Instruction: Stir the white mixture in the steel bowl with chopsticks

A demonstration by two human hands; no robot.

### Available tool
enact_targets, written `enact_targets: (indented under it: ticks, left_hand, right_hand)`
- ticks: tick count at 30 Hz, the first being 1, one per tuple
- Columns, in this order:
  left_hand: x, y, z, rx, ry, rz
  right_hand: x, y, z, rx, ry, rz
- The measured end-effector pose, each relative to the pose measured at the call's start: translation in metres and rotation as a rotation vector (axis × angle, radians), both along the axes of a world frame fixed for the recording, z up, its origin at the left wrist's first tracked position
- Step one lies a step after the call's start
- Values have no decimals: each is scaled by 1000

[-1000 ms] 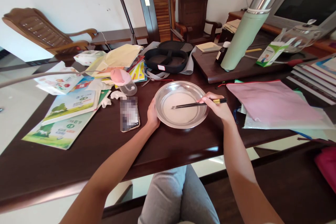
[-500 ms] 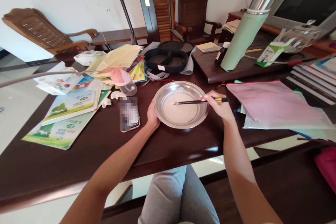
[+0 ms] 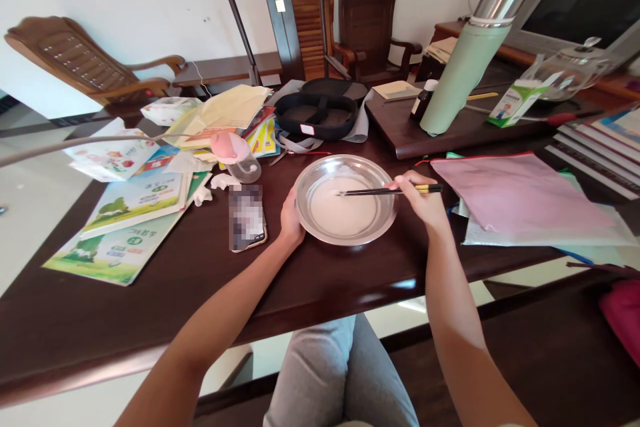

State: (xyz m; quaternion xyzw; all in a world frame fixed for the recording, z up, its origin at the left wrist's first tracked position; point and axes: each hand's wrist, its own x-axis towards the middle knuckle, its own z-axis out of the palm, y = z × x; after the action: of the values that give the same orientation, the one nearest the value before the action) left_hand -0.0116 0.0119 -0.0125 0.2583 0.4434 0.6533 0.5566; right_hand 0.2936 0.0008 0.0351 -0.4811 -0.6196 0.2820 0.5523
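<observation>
A round metal bowl (image 3: 346, 237) stands on the dark table, with a pale, milky liquid (image 3: 345, 210) spread across its bottom. My left hand (image 3: 292, 218) is closed against the bowl's left rim; part of its fingers is hidden behind the metal. In my right hand (image 3: 418, 199), at the bowl's right side, is a pair of black chopsticks (image 3: 370, 191) with gold bands near the upper ends. They reach over the rim almost level, and their tips dip into the liquid near the middle.
Left of the bowl lie a phone (image 3: 247, 217), a pink-topped clear cup (image 3: 240, 157) and several workbooks (image 3: 120, 240). Behind it sits an open black case (image 3: 317, 113). To the right are a pink zip pouch (image 3: 520, 190) and a green thermos (image 3: 465, 77).
My right hand and the chopsticks have shifted slightly right and up, and the tips have moved across the liquid. The left hand and bowl stay in place.
</observation>
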Motion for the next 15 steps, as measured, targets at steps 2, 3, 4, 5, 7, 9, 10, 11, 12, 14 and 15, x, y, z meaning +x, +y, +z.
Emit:
enact_targets:
  ticks: [2, 3, 4, 5, 7, 9, 10, 11, 12, 14, 15]
  left_hand:
    - [0, 0, 0, -1, 10, 2]
    - [1, 0, 0, -1, 9, 4]
    - [1, 0, 0, -1, 4, 7]
    - [1, -1, 0, 0, -1, 9]
    - [1, -1, 1, 1, -6, 14]
    - [1, -1, 1, -2, 0, 21]
    - [1, -1, 1, -1, 2, 22]
    - [1, -1, 2, -1, 3, 20]
    - [1, 0, 2, 0, 2, 18]
    - [1, 0, 2, -1, 2, 16]
    - [1, 0, 2, -4, 4, 19]
  right_hand:
    - [6, 1, -1, 27, 59, -93]
    - [7, 0, -1, 29, 82, -105]
    - [8, -1, 0, 20, 92, -91]
    - [7, -2, 1, 3, 87, -53]
    - [2, -4, 3, -34, 39, 55]
    - [-4, -4, 4, -43, -19, 121]
    - [-5, -3, 4, -34, -40, 121]
    - [-5, -2, 3, -20, -50, 97]
    - [-4, -1, 2, -5, -49, 55]
    - [2, 1, 1, 17, -4, -53]
    - [5, 1, 1, 24, 38, -96]
